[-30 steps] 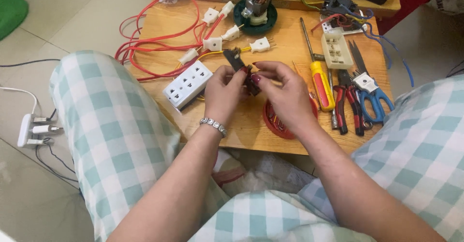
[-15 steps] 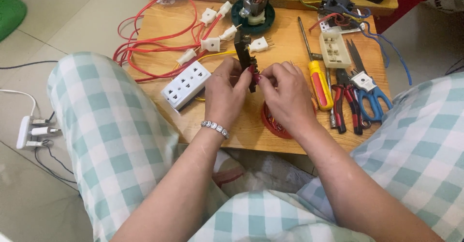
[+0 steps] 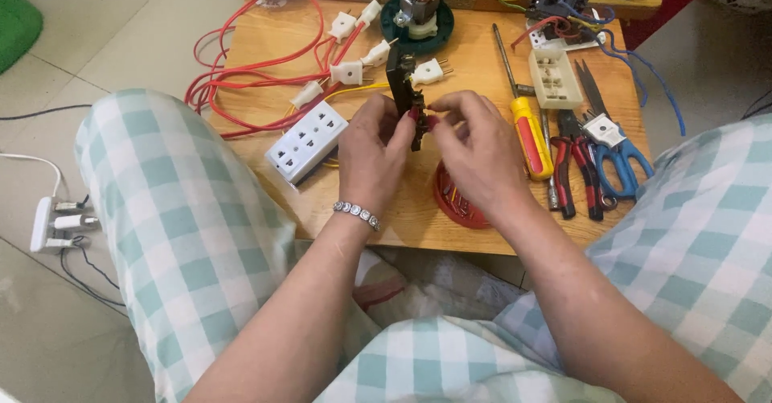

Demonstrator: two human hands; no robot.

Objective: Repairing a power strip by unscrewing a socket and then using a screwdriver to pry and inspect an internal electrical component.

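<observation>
I see both hands raised just above the wooden table [image 3: 482, 65], working one small black part [image 3: 402, 89] held upright between them. My left hand [image 3: 371, 150] has its fingers pinched on the part's lower edge; my right hand [image 3: 474, 150] has its fingers closed on the same part from the other side. Under the right hand lies a red round lid [image 3: 452, 203]. A white socket strip [image 3: 306, 141] lies just left, a yellow screwdriver [image 3: 527, 125] just right, with blue scissors [image 3: 611, 150] beyond.
</observation>
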